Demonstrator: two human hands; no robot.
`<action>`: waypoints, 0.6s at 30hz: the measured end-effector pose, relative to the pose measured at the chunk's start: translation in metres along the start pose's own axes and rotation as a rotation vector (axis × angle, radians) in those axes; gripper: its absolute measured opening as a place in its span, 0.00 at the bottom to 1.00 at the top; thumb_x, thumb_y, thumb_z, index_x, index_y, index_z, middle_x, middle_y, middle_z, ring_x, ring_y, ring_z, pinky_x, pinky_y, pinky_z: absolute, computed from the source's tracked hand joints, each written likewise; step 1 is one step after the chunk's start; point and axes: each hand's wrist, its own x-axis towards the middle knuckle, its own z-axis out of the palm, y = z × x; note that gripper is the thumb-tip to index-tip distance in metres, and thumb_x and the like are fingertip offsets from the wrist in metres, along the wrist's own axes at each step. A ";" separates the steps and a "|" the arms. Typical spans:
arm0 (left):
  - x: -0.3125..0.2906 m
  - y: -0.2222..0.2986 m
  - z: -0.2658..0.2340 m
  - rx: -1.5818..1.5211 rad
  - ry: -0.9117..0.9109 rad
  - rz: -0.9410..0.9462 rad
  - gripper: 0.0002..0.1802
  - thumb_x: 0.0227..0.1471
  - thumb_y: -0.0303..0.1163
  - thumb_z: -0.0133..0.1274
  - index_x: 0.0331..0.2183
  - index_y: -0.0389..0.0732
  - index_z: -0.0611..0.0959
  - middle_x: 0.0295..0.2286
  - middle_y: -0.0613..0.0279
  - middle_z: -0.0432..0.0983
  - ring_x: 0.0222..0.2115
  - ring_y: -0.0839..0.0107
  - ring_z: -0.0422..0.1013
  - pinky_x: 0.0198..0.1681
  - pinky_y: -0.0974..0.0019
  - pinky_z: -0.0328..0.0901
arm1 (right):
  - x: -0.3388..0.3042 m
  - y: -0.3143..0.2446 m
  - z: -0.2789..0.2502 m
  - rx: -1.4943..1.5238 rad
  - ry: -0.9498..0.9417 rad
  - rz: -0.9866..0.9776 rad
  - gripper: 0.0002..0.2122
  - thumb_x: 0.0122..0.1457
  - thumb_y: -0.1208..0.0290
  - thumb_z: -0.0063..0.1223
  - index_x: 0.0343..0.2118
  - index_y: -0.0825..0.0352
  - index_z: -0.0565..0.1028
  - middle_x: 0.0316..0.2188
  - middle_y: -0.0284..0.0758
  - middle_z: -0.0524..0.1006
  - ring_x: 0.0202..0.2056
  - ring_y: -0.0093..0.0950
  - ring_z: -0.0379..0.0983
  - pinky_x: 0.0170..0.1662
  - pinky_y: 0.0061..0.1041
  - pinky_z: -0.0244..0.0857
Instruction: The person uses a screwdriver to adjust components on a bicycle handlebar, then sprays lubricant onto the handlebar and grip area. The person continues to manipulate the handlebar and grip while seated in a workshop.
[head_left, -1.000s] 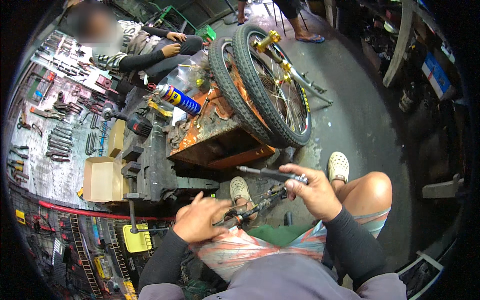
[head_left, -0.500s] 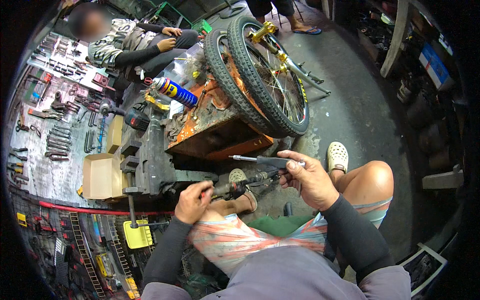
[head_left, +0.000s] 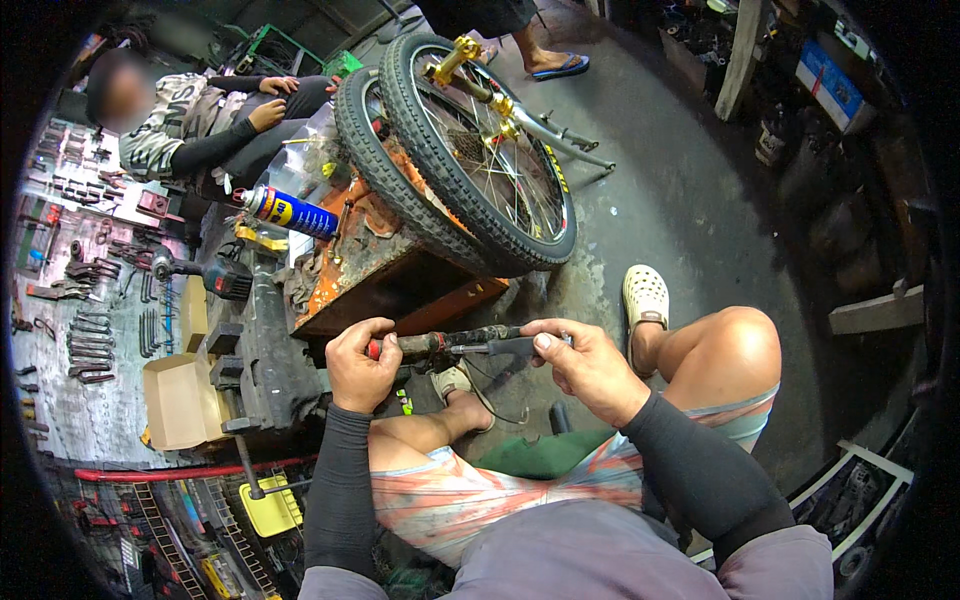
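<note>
My left hand [head_left: 362, 362] is closed around the red-tipped end of a dark, grimy tube-shaped bicycle part [head_left: 428, 343], held crosswise above my lap. A thin cable curves down below that part. In my right hand [head_left: 592, 372] is a screwdriver [head_left: 508, 346] with a grey handle, pinched between thumb and fingers. Its metal shaft points left and lies along the part; whether the tip touches a screw I cannot tell. The right fingertips reach close to the part's right end.
Ahead, two bicycle wheels [head_left: 440, 150] with a gold-and-silver fork lean on an orange metal box [head_left: 400, 290]. A blue spray can [head_left: 290, 211], a power tool [head_left: 205, 272] and a cardboard box [head_left: 180, 402] are left. Beyond sits another person [head_left: 215, 130]; someone's sandalled foot [head_left: 558, 66] stands farther off.
My left hand has lifted the dark part higher, and the right hand has brought the screwdriver left and down against it. The view has shifted slightly right.
</note>
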 end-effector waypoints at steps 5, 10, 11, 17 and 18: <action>-0.003 -0.002 0.002 -0.038 -0.009 0.082 0.08 0.52 0.24 0.62 0.36 0.36 0.90 0.31 0.51 0.87 0.30 0.56 0.84 0.37 0.59 0.77 | 0.003 0.005 -0.002 0.000 0.027 0.078 0.16 0.76 0.63 0.57 0.57 0.68 0.82 0.35 0.28 0.82 0.32 0.15 0.71 0.36 0.22 0.69; -0.001 0.002 0.002 -0.029 0.007 -0.048 0.08 0.53 0.25 0.62 0.37 0.37 0.90 0.31 0.51 0.87 0.26 0.57 0.80 0.34 0.59 0.75 | 0.002 -0.001 -0.001 0.041 0.004 0.060 0.16 0.76 0.63 0.57 0.58 0.66 0.81 0.32 0.26 0.78 0.26 0.12 0.65 0.29 0.18 0.62; -0.002 0.002 0.000 -0.009 -0.012 -0.066 0.08 0.54 0.25 0.62 0.37 0.36 0.90 0.31 0.51 0.87 0.27 0.56 0.82 0.36 0.59 0.75 | 0.002 -0.001 -0.001 0.024 -0.010 0.049 0.17 0.76 0.62 0.57 0.59 0.66 0.80 0.32 0.26 0.76 0.25 0.12 0.65 0.28 0.17 0.62; -0.010 -0.010 -0.011 -0.049 -0.101 0.132 0.08 0.50 0.25 0.63 0.35 0.37 0.89 0.31 0.51 0.87 0.31 0.52 0.84 0.38 0.57 0.77 | 0.003 -0.001 -0.002 -0.080 0.022 0.037 0.16 0.75 0.63 0.57 0.56 0.68 0.83 0.35 0.28 0.82 0.31 0.16 0.71 0.36 0.24 0.69; -0.012 -0.012 -0.014 -0.061 -0.152 0.174 0.08 0.50 0.25 0.63 0.35 0.37 0.89 0.31 0.51 0.87 0.31 0.52 0.84 0.38 0.57 0.77 | 0.003 0.001 -0.002 -0.090 0.021 0.044 0.16 0.74 0.63 0.57 0.56 0.68 0.83 0.35 0.29 0.82 0.32 0.17 0.73 0.37 0.25 0.71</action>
